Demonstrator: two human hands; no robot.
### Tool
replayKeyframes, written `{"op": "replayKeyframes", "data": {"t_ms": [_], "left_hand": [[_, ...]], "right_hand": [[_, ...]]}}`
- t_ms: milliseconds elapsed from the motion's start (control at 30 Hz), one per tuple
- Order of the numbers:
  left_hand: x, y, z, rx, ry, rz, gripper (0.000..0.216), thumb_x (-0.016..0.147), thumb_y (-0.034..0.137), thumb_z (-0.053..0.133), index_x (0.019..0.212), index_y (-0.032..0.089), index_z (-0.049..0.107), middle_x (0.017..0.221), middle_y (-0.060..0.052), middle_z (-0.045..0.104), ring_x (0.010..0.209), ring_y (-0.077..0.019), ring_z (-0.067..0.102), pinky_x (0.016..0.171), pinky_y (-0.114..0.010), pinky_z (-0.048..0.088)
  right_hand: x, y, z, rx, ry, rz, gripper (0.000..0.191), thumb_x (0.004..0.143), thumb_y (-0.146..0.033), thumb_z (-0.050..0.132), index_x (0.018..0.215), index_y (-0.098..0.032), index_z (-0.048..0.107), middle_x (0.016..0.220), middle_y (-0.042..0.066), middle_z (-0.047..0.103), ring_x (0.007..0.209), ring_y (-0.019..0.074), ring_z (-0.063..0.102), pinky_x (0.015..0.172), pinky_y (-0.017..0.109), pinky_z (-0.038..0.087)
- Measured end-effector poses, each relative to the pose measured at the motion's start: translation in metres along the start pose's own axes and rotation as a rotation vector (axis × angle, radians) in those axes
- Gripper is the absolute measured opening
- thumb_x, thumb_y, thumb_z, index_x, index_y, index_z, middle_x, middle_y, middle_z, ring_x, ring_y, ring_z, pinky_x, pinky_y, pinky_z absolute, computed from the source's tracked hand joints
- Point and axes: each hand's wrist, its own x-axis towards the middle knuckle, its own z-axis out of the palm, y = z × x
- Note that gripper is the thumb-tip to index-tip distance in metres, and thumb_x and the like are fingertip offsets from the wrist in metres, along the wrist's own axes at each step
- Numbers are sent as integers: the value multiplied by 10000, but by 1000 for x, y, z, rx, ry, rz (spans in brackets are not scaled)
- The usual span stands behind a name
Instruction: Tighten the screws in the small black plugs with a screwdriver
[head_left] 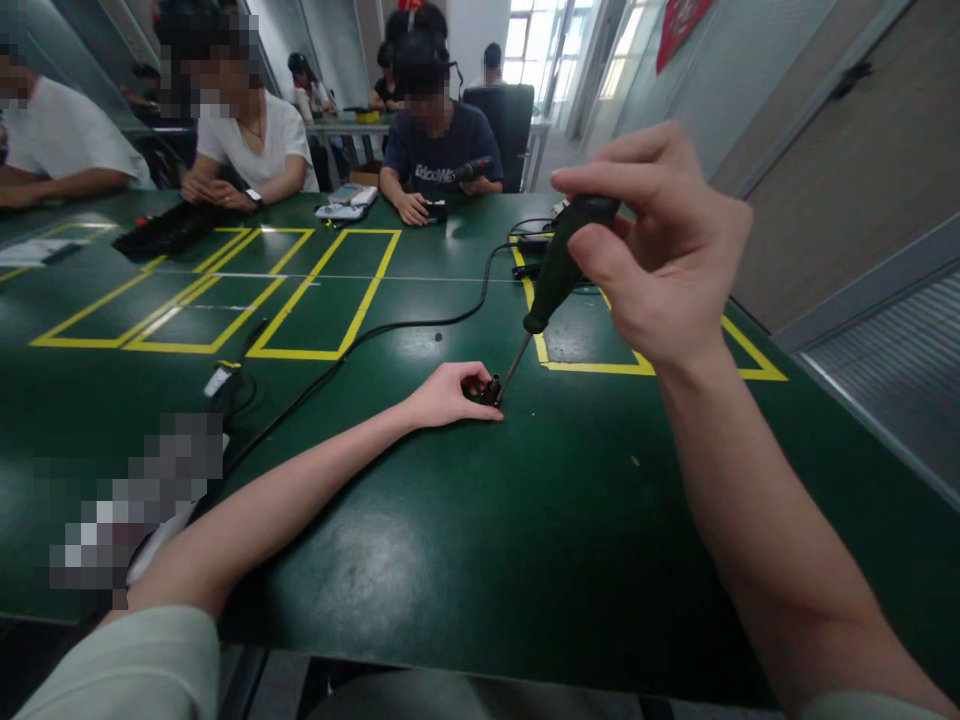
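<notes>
My right hand is closed round the dark green handle of a screwdriver, held tilted above the green table. Its thin shaft slants down and left, with the tip at a small black part. My left hand rests on the table with the fingers curled round that black part, pinning it in place. My left forearm lies flat across the table from the lower left.
A black cable runs across the table from a small device on the left towards the far right. Yellow tape rectangles mark the tabletop. Several other people sit at the far side, one holding a similar tool.
</notes>
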Motion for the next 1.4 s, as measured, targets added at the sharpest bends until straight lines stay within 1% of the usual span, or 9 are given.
{"op": "replayKeyframes", "data": {"t_ms": [100, 267, 433, 600, 767, 967, 1067, 1167, 1400], "left_hand": [[0, 0, 0, -5, -2, 6, 419, 616, 383, 947, 831, 153, 671, 816, -1, 689, 766, -153, 600, 758, -299, 470], [0, 0, -1, 8, -5, -5, 427, 617, 393, 947, 841, 153, 673, 816, -5, 691, 763, -158, 602, 744, -298, 463], [0, 0, -2, 6, -8, -5, 417, 623, 379, 944, 847, 153, 676, 837, -11, 704, 782, -162, 614, 760, -301, 471], [0, -1, -2, 10, -12, 0, 421, 631, 391, 944, 853, 153, 678, 851, -16, 712, 791, -165, 624, 762, -303, 475], [0, -2, -1, 1, -16, 8, 422, 635, 396, 942, 860, 154, 678, 860, -17, 713, 790, -165, 625, 764, -308, 481], [0, -1, -1, 28, -17, 4, 427, 641, 398, 940, 875, 155, 679, 846, -13, 703, 780, -162, 612, 744, -303, 468], [1, -1, -1, 24, -20, 17, 429, 639, 403, 938, 868, 156, 672, 839, -10, 696, 771, -160, 603, 739, -303, 460], [1, -2, -1, 25, -19, 19, 425, 639, 405, 935, 860, 160, 667, 839, -10, 693, 772, -161, 602, 746, -306, 459], [0, -1, -1, 5, -27, -3, 429, 640, 401, 933, 863, 158, 660, 859, -16, 701, 797, -169, 621, 764, -311, 475]], "right_hand": [[1, 2, 0, 13, 6, 3, 276, 900, -364, 758, 1175, -346, 780, 997, 15, 700, 951, 135, 676, 688, 232, 596], [1, 2, -2, 136, -59, -17, 270, 983, -408, 650, 1205, -309, 767, 1004, 5, 759, 907, 125, 725, 742, 261, 615], [1, 1, -2, 12, -14, -44, 299, 871, -366, 795, 1166, -320, 782, 967, 5, 689, 939, 113, 667, 635, 190, 556], [1, 0, -2, 165, -78, 27, 325, 956, -379, 695, 1262, -283, 747, 1005, 14, 771, 904, 110, 736, 754, 229, 622], [2, 1, -2, 39, -4, -42, 297, 896, -410, 768, 1170, -298, 796, 937, 25, 716, 876, 97, 643, 601, 165, 534], [2, 4, -4, 102, -65, -10, 320, 961, -285, 686, 1263, -375, 740, 1047, -20, 789, 953, 119, 749, 731, 228, 616], [3, 6, -6, 40, -65, -91, 249, 978, -321, 663, 1196, -370, 771, 1050, -17, 785, 971, 110, 724, 677, 205, 577], [4, 7, -8, -54, -32, -145, 307, 919, -347, 742, 1223, -390, 758, 1052, -20, 734, 981, 90, 663, 650, 175, 520], [3, 4, -7, 29, -54, -43, 251, 983, -347, 642, 1201, -377, 764, 1033, -43, 778, 957, 108, 716, 692, 231, 559]]}}
